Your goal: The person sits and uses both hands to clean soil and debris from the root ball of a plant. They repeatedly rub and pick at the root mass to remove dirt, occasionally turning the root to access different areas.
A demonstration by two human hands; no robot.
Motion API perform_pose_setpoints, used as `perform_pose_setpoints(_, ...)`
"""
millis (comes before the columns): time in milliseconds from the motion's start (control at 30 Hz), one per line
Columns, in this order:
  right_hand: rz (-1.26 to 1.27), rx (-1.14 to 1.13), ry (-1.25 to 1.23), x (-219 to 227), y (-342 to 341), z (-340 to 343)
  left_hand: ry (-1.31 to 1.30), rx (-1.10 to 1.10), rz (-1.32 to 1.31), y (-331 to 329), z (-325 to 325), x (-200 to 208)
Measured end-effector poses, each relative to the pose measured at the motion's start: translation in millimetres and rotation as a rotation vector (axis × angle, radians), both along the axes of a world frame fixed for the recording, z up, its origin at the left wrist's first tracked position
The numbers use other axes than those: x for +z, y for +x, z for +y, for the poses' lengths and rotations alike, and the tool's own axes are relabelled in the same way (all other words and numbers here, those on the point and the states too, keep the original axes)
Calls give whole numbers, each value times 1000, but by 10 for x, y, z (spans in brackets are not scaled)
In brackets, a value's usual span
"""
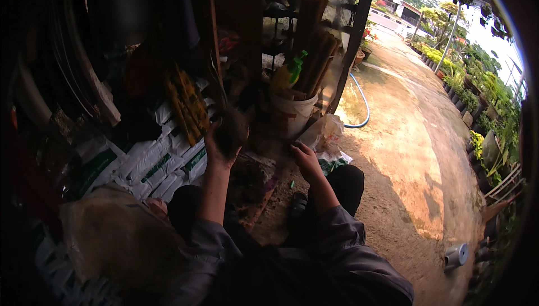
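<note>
My left hand (219, 151) is raised in front of me, its fingers curled round a dark, roundish clump (232, 133) that looks fibrous or earthy. Its exact kind is lost in the shade. Thin pale strands or stems seem to rise above it. To the right and apart from the clump, my right hand (306, 160) is closed in a pinch. Whatever it may grip is too small and dark to tell. Below both hands lies a heap of dark loose material (250, 179) on the ground between my legs.
Stacked white-and-green bags (149, 163) lie at the left, near a large clear plastic sack (112, 233). Ahead stands a white bucket (293, 116) with a yellow-green spray bottle (292, 73). A blue hose (366, 104) crosses the concrete; potted plants (471, 98) line the right.
</note>
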State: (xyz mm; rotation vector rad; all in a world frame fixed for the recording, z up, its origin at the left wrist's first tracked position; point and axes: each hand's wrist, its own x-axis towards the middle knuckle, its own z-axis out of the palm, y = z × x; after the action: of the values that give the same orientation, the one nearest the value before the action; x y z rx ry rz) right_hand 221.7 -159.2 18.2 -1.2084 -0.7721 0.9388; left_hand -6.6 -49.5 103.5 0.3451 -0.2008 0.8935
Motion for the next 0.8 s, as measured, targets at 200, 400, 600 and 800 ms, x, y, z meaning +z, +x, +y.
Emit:
perform_pose_setpoints(200,-370,153,117,786,184,496,-58,115,148,-24,375,-20)
perform_pose_setpoints(400,-404,150,251,1179,135,1002,-133,264,260,87,636,3)
perform_pose_setpoints(600,-312,216,182,1301,-218,1259,-61,257,324,130,928,-450)
perform_pose_setpoints(800,-573,113,287,760,-119,1566,-215,131,399,195,904,-614)
